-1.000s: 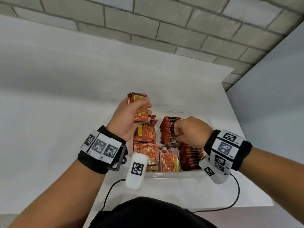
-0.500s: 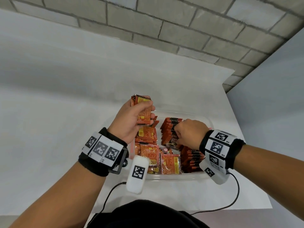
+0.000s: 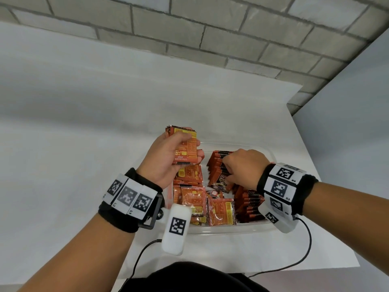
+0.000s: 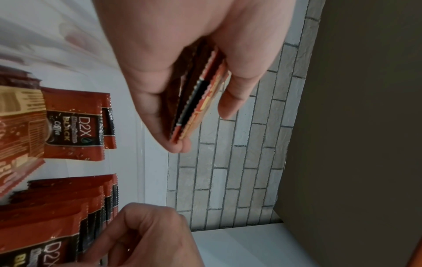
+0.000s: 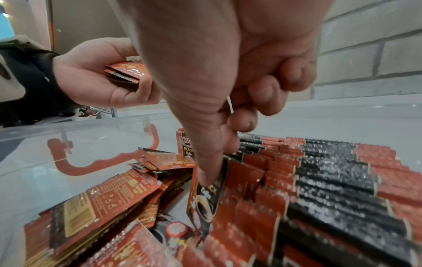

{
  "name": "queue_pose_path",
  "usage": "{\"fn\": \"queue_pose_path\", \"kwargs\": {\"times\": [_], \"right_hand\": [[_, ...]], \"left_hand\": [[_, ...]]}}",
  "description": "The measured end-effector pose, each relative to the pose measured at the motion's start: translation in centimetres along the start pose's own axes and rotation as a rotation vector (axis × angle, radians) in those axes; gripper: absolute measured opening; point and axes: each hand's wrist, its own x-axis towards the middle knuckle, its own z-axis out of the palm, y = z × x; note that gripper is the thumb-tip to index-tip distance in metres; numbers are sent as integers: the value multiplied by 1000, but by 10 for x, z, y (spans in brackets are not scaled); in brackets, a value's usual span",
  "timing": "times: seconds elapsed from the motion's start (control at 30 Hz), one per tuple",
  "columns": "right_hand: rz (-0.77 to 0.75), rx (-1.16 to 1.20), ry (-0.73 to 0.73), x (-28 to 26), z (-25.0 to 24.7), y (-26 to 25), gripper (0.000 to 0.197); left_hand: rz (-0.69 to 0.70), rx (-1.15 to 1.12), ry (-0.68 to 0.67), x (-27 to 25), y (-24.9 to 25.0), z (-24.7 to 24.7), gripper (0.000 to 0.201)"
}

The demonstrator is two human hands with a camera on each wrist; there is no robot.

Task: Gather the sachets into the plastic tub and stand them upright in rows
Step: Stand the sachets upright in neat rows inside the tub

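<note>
Head view: left hand (image 3: 168,157) held above the far left corner of the plastic tub (image 3: 231,229), fingers wrapped round a small stack of sachets (image 3: 185,147), printed backs up. Right hand (image 3: 245,167) down inside the tub, fingers curled onto the near end of the upright row (image 3: 219,165) on the right side; exactly what it pinches is hidden here. Second upright row (image 3: 249,205) nearer the body, loose flat sachets (image 3: 189,199) piled in the left half, tub on the white bench (image 3: 242,249). Left wrist view: left hand (image 4: 189,75) clamps the stack (image 4: 194,101) edge-on between thumb and fingers, edges roughly aligned; row tops and the right hand's knuckles low in frame. Right wrist view: right hand (image 5: 228,90) pinches one sachet (image 5: 205,196) between thumb and forefinger, front face out, standing at the row end, leaning slightly; other fingers tucked in. Rows (image 5: 319,180) packed tight on the right, flat pile left, red tub handle (image 5: 102,159) seen through the wall. Judgement: step is seating this sachet against the row. To do it well, push it straight down till the bottom edge meets the floor, press it flush to its neighbour so it doesn't flop, keep faces the same way, then feed from the left-hand stack one at a time.
</note>
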Motion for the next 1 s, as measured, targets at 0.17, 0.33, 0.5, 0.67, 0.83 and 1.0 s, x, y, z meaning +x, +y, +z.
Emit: {"fn": "queue_pose_path", "kwargs": {"times": [0.17, 0.33, 0.5, 0.67, 0.83, 1.0], "right_hand": [[-14, 172, 96, -15, -2, -6, 17], [37, 536, -184, -24, 11, -21, 29], [244, 621, -403, -21, 15, -26, 34], [313, 696, -532, -16, 17, -30, 41], [250, 645, -559, -13, 17, -33, 42], [195, 618, -566, -14, 13, -36, 37]], "left_hand": [[12, 16, 41, -1, 1, -5, 16], [44, 30, 98, -1, 5, -13, 13], [10, 20, 102, 1, 0, -15, 15], [-11, -4, 94, 2, -2, -18, 15], [-19, -2, 88, 1, -2, -18, 13], [-26, -20, 74, 0, -2, -19, 13]]}}
